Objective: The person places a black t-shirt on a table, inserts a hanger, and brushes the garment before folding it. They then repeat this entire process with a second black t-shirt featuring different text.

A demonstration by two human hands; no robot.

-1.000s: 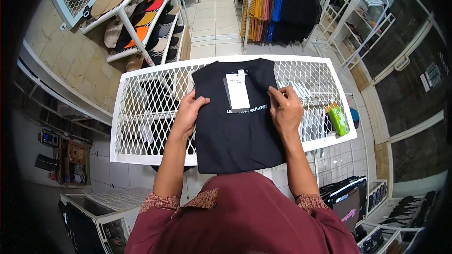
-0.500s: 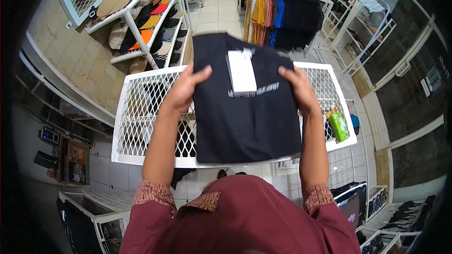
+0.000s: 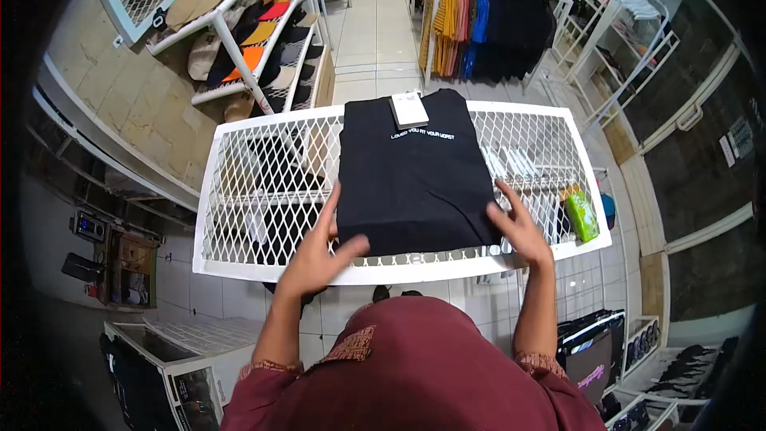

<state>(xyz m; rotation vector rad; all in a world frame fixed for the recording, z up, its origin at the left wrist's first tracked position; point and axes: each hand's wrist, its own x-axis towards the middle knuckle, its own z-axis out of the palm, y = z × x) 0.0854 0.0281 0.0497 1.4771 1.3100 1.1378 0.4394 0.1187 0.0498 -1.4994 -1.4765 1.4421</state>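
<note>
Two open hands frame the shirt, which lies flat on the mesh table. Our left hand is spread at the shirt's near left corner, thumb on the hem, gripping nothing; our right hand, fingers splayed, touches its near right corner. We'd best smooth outward with flat palms. Right of the shirt lies a green packet.

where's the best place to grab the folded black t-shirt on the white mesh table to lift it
Probably the two near corners of the folded black t-shirt, coming in from the person's side. It lies flat on the white mesh table, its near folded edge at the table's front rim, where the left hand and right hand sit, open.
</note>
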